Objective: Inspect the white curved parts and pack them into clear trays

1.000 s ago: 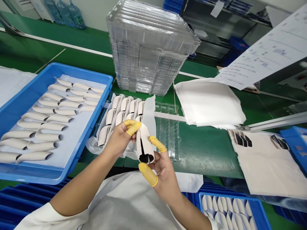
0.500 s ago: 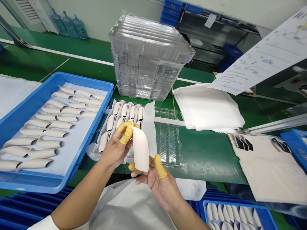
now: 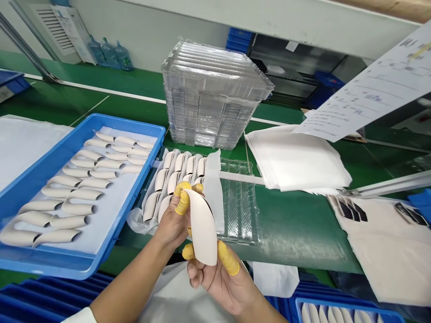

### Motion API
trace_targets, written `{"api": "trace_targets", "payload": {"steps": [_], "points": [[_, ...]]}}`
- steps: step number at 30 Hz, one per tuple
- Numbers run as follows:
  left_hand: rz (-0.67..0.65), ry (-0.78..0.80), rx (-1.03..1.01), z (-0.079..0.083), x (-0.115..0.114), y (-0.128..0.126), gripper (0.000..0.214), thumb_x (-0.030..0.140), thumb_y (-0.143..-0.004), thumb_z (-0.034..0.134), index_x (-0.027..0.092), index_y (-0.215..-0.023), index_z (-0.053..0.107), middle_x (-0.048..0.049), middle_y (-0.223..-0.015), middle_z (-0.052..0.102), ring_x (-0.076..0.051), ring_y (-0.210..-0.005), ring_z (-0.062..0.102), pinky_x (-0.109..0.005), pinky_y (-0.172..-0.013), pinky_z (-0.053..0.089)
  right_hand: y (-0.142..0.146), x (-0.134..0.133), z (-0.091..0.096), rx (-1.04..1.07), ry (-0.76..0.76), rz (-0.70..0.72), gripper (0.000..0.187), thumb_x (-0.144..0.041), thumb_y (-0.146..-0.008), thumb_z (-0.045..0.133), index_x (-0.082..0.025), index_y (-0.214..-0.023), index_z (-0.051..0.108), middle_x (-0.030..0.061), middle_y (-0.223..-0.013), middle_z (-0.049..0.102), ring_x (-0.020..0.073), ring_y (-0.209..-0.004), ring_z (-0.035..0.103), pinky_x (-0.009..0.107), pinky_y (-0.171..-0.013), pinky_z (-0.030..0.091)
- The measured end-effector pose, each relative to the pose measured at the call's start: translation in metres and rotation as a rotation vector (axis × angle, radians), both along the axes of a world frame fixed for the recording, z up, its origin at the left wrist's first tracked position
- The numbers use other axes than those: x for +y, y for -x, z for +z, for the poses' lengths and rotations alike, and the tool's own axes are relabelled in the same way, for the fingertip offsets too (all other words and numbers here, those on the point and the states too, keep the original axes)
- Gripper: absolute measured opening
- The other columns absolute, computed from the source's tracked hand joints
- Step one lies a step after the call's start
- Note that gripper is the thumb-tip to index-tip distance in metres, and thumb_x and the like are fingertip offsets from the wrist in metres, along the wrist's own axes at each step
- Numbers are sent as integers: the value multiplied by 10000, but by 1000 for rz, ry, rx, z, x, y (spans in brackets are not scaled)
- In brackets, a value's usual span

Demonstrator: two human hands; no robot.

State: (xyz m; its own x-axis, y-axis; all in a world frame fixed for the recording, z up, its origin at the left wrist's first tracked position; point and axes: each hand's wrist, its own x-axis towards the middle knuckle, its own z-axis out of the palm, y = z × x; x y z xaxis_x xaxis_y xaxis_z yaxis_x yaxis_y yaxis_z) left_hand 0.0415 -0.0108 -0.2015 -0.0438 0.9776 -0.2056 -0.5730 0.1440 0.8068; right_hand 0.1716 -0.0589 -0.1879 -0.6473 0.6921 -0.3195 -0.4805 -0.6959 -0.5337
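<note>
A cream, curved, finely ribbed piece (image 3: 203, 229) stands almost upright between my hands. My left hand (image 3: 173, 220) is closed on its top end, thumb and fingers pinching it. Around its lower end, my right hand (image 3: 220, 271) grips with the thumb at the right edge and a finger at the left. Yellow finger cots cover several fingertips on both hands. Just behind, a clear plastic tray (image 3: 239, 215) holds rows of similar pieces (image 3: 161, 179) separated by white liner paper (image 3: 214, 190). My left hand hides part of those rows.
To the left, a blue bin (image 3: 96, 264) holds many similar pieces on white sheeting. A tall stack of clear trays (image 3: 212, 101) stands behind. White sheets (image 3: 298, 159) lie at the right, below a hanging paper form (image 3: 367, 85). Another blue bin (image 3: 387, 314) sits low at the right.
The view has tilted, so most things appear slightly lower. The cream piece has turned a little, exposing its right edge, and my right thumb has come in against that edge.
</note>
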Motion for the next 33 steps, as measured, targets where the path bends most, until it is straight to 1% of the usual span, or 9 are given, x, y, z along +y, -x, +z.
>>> {"api": "trace_targets", "payload": {"steps": [2,4,8,10,13,21,27,30,33], "points": [[58,11,-86,-1,1,1,513,681,-657,746,260,-901,582,0,-850,664,-147,-700,619,-248,-547,495,-1,1,0,-46,-43,-58,447,-619,-759,726,-194,-885,673,45,-808,677,114,-577,524,260,-585,446],[65,-7,-111,-2,0,3,457,599,-701,764,275,-979,601,-17,-990,691,-174,-853,661,-260,-636,533,-3,2,-1,-105,-105,-112,454,-619,-758,728,-195,-907,661,33,-770,665,103,-539,493,266,-577,430],[-67,-146,-33,-1,-14,11,548,477,-780,750,372,-1277,544,-46,-1168,680,-211,-994,676,-300,-742,562,-10,6,-5,-279,-291,-240,609,-588,-771,739,-279,-1253,533,-14,-722,659,125,-556,529,271,-581,435],[-122,-217,31,0,-23,12,628,347,-799,761,424,-1358,485,-47,-1219,676,-209,-1004,683,-309,-778,564,-12,7,-7,-390,-400,-322,658,-552,-795,735,-329,-1346,451,-22,-738,671,155,-637,577,306,-649,473],[-145,-233,96,2,-32,11,643,238,-849,709,444,-1402,452,-46,-1204,697,-196,-1005,690,-303,-805,561,-16,8,-8,-514,-524,-382,545,-489,-832,723,-351,-1316,514,-1,-835,706,189,-788,616,385,-802,498],[-177,-176,63,-2,-31,12,738,290,-878,678,382,-1510,309,-73,-1163,723,-207,-973,709,-348,-863,560,-22,10,-5,-685,-854,-398,643,-409,-806,772,-349,-1401,535,-21,-782,666,153,-699,571,335,-732,542],[-215,-152,-49,-2,-30,11,855,305,-842,721,400,-1533,227,-52,-1131,730,-209,-930,720,-380,-902,553,-22,14,-3,-980,-1321,-532,574,-332,-847,744,-340,-1383,541,-21,-756,679,148,-627,542,283,-593,494],[-272,-114,-183,-4,-32,8,870,389,-801,754,383,-1524,270,-53,-1076,744,-223,-912,722,-403,-898,556,-22,12,-2,-1072,-1513,-599,524,-300,-866,724,-284,-1357,542,-9,-722,670,161,-605,549,290,-558,465],[-309,-119,-338,-11,-34,4,726,437,-775,765,387,-1430,455,-31,-1065,747,-198,-899,718,-371,-892,558,-21,9,0,-1108,-1608,-621,422,-279,-896,681,-220,-1294,555,-5,-672,637,169,-599,564,289,-542,447]]}}
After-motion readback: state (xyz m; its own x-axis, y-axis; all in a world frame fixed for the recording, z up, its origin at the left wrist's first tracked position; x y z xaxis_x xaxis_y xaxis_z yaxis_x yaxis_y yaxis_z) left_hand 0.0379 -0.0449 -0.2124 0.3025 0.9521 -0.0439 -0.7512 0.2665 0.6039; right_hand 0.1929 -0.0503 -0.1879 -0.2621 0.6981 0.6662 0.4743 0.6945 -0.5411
